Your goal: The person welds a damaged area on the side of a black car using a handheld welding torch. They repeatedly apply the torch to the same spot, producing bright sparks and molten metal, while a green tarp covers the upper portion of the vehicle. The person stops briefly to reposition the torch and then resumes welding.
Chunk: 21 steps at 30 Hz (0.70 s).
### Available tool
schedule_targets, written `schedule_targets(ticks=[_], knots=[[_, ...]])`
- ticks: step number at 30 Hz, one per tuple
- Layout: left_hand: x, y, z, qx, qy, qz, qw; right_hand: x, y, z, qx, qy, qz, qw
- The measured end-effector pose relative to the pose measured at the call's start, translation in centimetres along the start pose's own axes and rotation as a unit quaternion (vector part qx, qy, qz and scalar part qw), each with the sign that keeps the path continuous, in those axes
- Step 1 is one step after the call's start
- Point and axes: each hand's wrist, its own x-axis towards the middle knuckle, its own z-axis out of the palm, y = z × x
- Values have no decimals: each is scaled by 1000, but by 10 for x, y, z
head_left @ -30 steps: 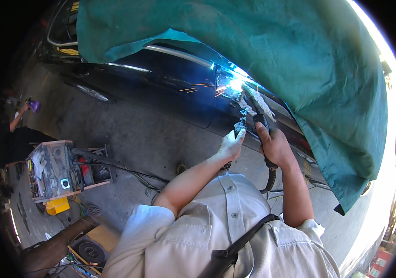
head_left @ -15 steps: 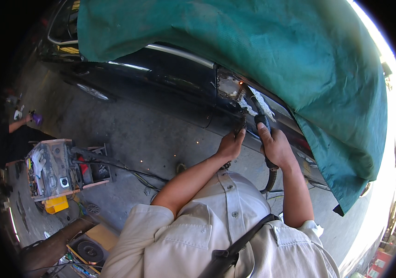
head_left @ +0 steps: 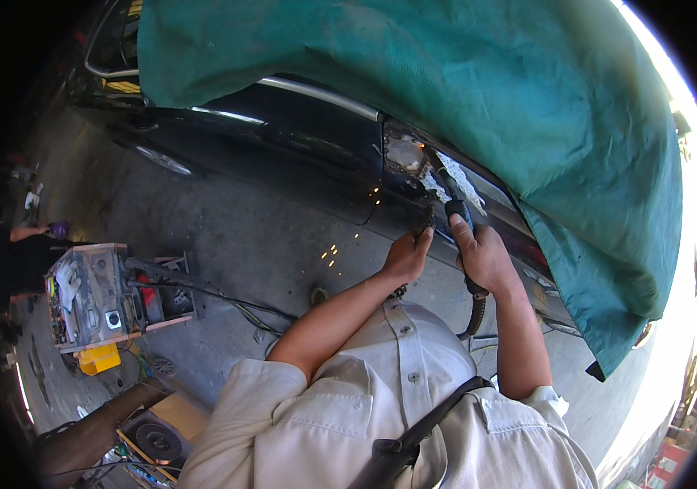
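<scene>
My right hand is closed round the black handle of a welding torch, whose hose runs down beside my shirt. The torch's neck reaches up to a bare metal patch on the side of a dark car. An orange glow shows at the patch's right edge, by the tip. Just left of the torch, my left hand is closed on a dark, slim tool that points up toward the same area; its kind is not clear. Orange sparks fall over the floor left of my hands.
A green tarp drapes over the car above the patch. At left stands a worn machine cart with cables running toward me. Beyond it is another person's arm near a purple thing. A wooden box lies at lower left.
More sparks now fly down and left of the patch. The torch has shifted very slightly left. The other person's arm at far left has moved lower.
</scene>
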Motion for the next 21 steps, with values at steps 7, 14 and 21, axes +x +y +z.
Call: schedule_targets(ticks=[7, 14, 21], knots=[[0, 1, -1, 11, -12, -19, 1000, 1, 2, 1, 21, 0, -16, 1000], [-2, 8, -3, 9, -4, -12, 1000, 0, 8, 2, 42, 5, -8, 999], [-2, 7, -2, 5, -3, -14, 1000, 1, 4, 2, 16, 9, -14, 1000]])
